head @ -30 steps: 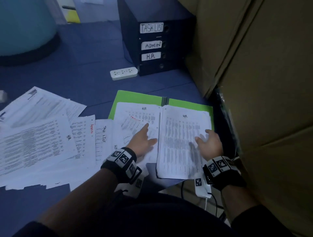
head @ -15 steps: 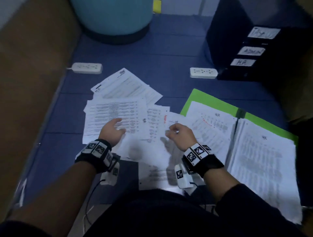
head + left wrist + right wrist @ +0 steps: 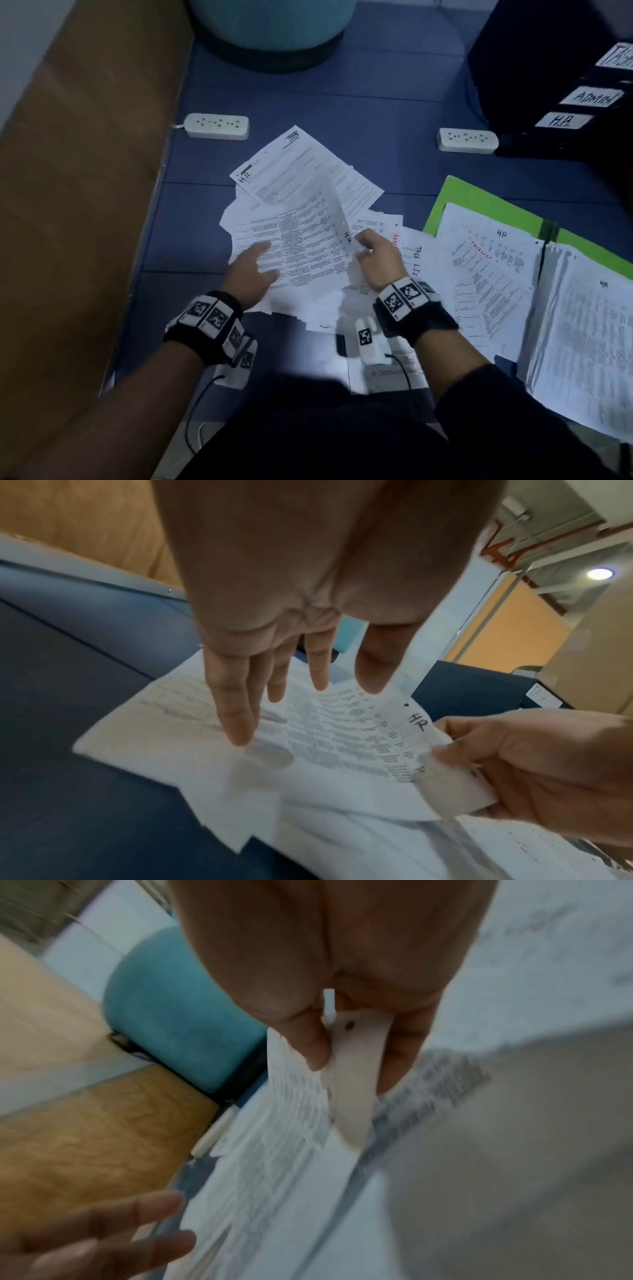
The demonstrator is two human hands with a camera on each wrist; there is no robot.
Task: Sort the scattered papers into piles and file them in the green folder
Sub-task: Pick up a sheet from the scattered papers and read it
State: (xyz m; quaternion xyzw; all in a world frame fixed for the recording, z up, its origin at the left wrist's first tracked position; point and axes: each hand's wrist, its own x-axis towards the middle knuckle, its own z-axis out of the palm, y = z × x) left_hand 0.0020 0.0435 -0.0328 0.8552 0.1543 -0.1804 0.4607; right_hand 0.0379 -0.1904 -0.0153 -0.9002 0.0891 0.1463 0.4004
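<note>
A heap of scattered papers [image 3: 308, 212] lies on the blue floor in front of me. My right hand [image 3: 371, 253] pinches the edge of a printed sheet marked HR [image 3: 346, 731] between thumb and fingers [image 3: 316, 1047] and lifts that edge off the heap. My left hand [image 3: 255, 270] hovers flat over the same sheet with straight fingers [image 3: 236, 710], holding nothing. The green folder [image 3: 479, 202] lies open at the right, with HR-marked sheets [image 3: 489, 274] stacked on both halves.
Two white power strips [image 3: 216, 126] [image 3: 466, 139] lie on the floor beyond the papers. A black drawer unit [image 3: 561, 102] labelled ADMIN and H.R. stands at the back right. A teal round seat [image 3: 270, 24] is at the back, a brown panel [image 3: 85, 171] along the left.
My view swung left from the folder to the heap. Both hands left the folder's pages; the right hand has pinched an HR sheet's edge and raised it, the left opened above it.
</note>
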